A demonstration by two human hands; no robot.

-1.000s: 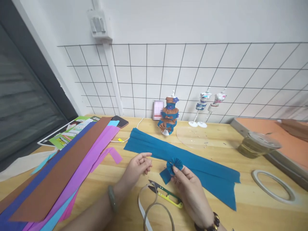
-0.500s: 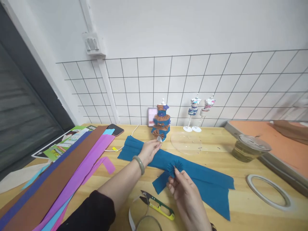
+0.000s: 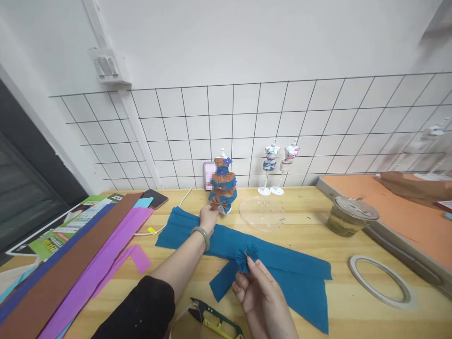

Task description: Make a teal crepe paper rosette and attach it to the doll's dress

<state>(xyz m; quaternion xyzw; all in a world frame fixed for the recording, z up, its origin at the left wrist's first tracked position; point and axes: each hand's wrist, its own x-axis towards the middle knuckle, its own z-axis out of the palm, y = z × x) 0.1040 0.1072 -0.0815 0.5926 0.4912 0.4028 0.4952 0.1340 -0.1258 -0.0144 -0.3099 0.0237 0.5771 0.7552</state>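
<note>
My left hand (image 3: 208,217) is stretched forward and closed on the base of a small mannequin (image 3: 221,185) dressed in brown and teal ruffles, standing by the wall. A green bangle sits on that wrist. My right hand (image 3: 253,288) pinches a pleated teal paper fan (image 3: 246,256) just above the long teal crepe sheet (image 3: 282,266) spread on the wooden table (image 3: 339,245).
Brown, purple and pink paper strips (image 3: 88,273) lie at left beside a phone (image 3: 154,198). Green snips (image 3: 215,322) rest at the near edge. A clear disc (image 3: 261,213), two small mannequins (image 3: 277,162), a lidded cup (image 3: 349,217), a tape ring (image 3: 379,278) and an orange board (image 3: 395,207) lie to the right.
My left hand went from near the teal sheet forward to the dressed mannequin and closed on its base. My right hand kept hold of the pleated fan. The view shifted right.
</note>
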